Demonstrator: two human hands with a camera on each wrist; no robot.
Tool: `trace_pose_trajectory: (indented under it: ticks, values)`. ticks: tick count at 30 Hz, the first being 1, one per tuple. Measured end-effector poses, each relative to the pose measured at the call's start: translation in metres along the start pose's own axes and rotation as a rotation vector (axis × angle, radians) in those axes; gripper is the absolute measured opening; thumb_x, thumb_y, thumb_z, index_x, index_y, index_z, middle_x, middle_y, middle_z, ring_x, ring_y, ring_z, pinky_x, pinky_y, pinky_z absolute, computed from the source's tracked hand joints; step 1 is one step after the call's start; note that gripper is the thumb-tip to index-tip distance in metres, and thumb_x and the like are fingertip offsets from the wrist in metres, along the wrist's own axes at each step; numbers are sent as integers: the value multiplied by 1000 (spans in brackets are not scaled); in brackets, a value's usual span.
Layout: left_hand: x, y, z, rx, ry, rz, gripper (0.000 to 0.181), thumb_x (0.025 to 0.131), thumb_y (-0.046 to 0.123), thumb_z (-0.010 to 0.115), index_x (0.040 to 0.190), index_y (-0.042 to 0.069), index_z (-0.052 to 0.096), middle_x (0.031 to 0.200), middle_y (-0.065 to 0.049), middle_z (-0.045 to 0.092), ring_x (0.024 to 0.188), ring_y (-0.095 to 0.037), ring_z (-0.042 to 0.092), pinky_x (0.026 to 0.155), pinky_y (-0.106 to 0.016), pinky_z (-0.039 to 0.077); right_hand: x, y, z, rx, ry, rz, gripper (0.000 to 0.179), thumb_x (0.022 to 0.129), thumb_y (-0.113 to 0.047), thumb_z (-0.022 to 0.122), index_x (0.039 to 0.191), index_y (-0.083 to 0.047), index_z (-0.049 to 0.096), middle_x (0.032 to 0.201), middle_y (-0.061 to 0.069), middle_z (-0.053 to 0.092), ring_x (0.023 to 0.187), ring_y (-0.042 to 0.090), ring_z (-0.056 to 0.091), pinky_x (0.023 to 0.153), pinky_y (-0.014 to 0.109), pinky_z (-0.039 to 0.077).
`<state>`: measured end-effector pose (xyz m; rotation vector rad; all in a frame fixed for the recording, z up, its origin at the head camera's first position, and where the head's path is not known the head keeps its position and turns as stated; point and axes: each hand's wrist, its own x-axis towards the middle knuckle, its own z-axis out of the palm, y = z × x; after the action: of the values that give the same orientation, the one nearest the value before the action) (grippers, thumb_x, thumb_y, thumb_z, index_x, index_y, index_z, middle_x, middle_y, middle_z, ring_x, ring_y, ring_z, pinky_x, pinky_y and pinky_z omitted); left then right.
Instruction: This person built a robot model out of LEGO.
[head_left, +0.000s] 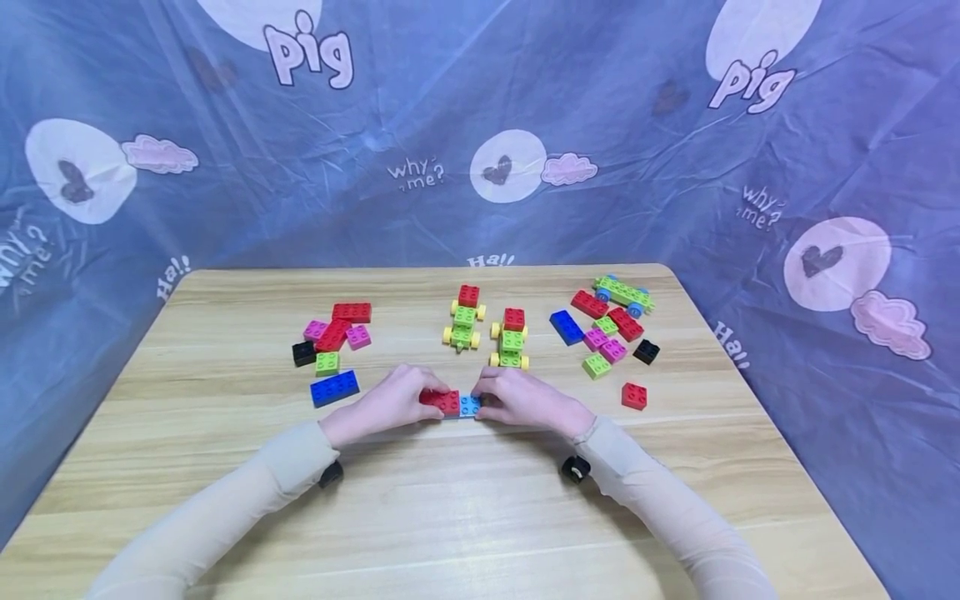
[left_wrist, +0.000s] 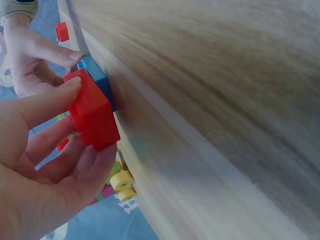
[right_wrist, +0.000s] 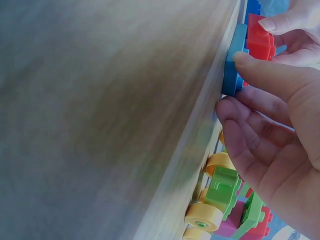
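Near the table's middle, my left hand [head_left: 405,395] grips a red brick [head_left: 448,403] between thumb and fingers. The red brick sits on the left part of a light blue brick [head_left: 469,407] and sticks out past its left end, as the left wrist view shows. Whether their studs are fully pressed together I cannot tell. My right hand [head_left: 521,398] pinches the light blue brick [right_wrist: 234,62] at its right end. Just beyond the hands stand two green cars with yellow wheels, the left car [head_left: 464,317] and the right car [head_left: 513,340], each with a red brick on it.
Left of the hands lie loose bricks, among them a dark blue brick [head_left: 335,388] and a black brick [head_left: 303,353]. At the right are more loose bricks, a lone red brick [head_left: 633,396] and a green wheeled base [head_left: 624,294] with blue wheels. A patterned blue cloth [head_left: 360,217] hangs behind.
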<state>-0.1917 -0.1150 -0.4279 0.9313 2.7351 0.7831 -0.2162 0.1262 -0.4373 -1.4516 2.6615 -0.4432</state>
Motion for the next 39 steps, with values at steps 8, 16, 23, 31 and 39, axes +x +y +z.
trace_pose_trajectory:
  ticks: [8, 16, 23, 31, 39]
  values:
    - [1, 7, 4, 81, -13, 25, 32, 83, 14, 79, 113, 3, 74, 106, -11, 76, 98, -22, 71, 86, -34, 59, -2, -2, 1, 1, 0, 7, 27, 87, -24, 76, 106, -5, 73, 97, 4, 70, 83, 10, 64, 76, 17, 55]
    - [-3, 9, 7, 149, 22, 83, 29, 84, 13, 78, 111, 2, 74, 97, -11, 75, 90, -21, 69, 83, -35, 60, -4, -1, 4, 6, 16, 3, 26, 87, -24, 76, 106, -6, 73, 97, 3, 70, 83, 9, 64, 75, 15, 55]
    - [-1, 2, 7, 77, 24, 38, 36, 81, 18, 81, 113, 4, 73, 107, -10, 76, 97, -21, 70, 87, -35, 58, -4, -1, 2, 10, 3, 23, 27, 87, -24, 75, 107, -7, 73, 98, 3, 70, 84, 9, 64, 77, 16, 55]
    - [1, -2, 1, 15, -27, -10, 40, 81, 21, 82, 116, 5, 72, 114, -10, 74, 105, -23, 69, 93, -39, 56, -2, -2, 0, -6, 2, 13, 27, 87, -24, 75, 107, -6, 73, 98, 4, 70, 84, 10, 65, 77, 16, 56]
    - [-5, -10, -2, -125, -45, -81, 40, 83, 18, 79, 120, 8, 70, 120, -8, 73, 113, -24, 66, 99, -43, 52, -2, -2, -1, 2, -1, 22, 28, 87, -24, 75, 108, -6, 73, 99, 4, 70, 86, 10, 65, 78, 16, 56]
